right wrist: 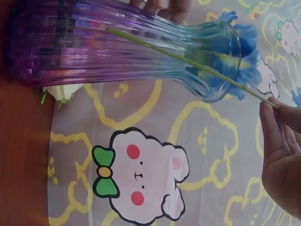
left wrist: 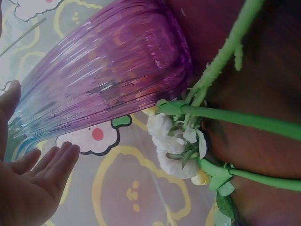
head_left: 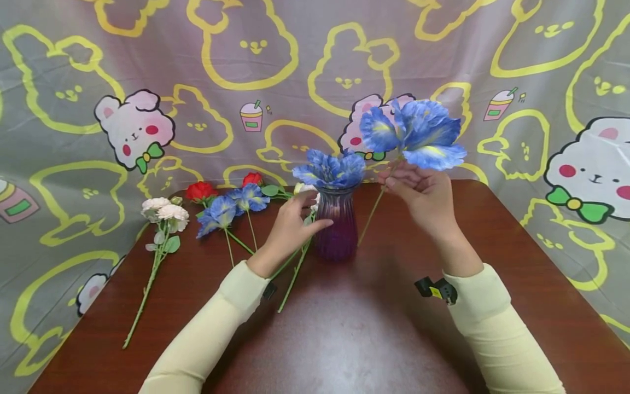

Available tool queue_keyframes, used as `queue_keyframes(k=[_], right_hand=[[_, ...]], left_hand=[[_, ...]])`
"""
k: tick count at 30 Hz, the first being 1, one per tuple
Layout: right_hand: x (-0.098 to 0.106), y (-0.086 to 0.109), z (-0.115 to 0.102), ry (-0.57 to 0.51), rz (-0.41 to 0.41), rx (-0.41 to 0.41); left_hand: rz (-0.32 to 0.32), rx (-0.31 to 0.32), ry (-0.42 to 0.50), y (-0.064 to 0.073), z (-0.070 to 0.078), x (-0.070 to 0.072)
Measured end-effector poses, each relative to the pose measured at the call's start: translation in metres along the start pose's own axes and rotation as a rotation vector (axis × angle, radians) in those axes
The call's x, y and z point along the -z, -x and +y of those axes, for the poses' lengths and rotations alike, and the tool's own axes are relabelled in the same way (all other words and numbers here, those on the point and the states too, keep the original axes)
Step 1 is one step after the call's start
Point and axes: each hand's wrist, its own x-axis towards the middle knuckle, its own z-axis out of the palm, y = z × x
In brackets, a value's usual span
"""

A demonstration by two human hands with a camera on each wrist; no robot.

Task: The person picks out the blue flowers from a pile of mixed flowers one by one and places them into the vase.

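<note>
A ribbed glass vase [head_left: 337,230], purple low down and bluish toward its neck, stands upright on the table. One blue artificial flower [head_left: 328,168] sits in its mouth. Beside the vase's left side is my left hand [head_left: 291,230], thumb and fingers spread apart; whether they touch the glass I cannot tell. My right hand [head_left: 423,194] pinches the thin green stem [right wrist: 188,61] of another blue flower [head_left: 418,134] between thumb and fingers. That bloom is above the hand, and its stem slants down outside the vase, on the right.
On the table [head_left: 315,339] left of the vase lie white flowers [head_left: 169,213], red flowers [head_left: 200,191] and more blue flowers [head_left: 219,213]. A white bloom [left wrist: 171,146] lies behind the vase's left side, among green stems. A patterned cloth [head_left: 295,65] hangs around the table.
</note>
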Motion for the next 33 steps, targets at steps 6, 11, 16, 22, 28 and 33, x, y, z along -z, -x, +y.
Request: queue_keyframes(k=[6,11,16,22,28,33], right_hand=[[0.008,-0.007,0.002,-0.066,0.063,-0.027],[0.013,-0.012,0.003,-0.121,0.128,-0.037],[0.019,-0.017,0.006,-0.147,0.183,-0.013],[0.025,-0.025,0.006,-0.18,0.267,0.011],[0.028,-0.032,0.0,-0.219,0.348,0.036],[0.029,-0.038,-0.007,-0.264,0.399,0.053]], left_hand=[[-0.081,0.052,-0.026,-0.006,-0.009,-0.008],[-0.111,0.06,-0.029,-0.008,-0.012,-0.014],[-0.142,0.08,-0.073,-0.008,-0.013,-0.017],[-0.161,0.101,-0.12,-0.008,-0.014,-0.017],[-0.165,0.099,-0.12,-0.008,-0.014,-0.018],[-0.166,0.104,-0.128,-0.008,-0.014,-0.019]])
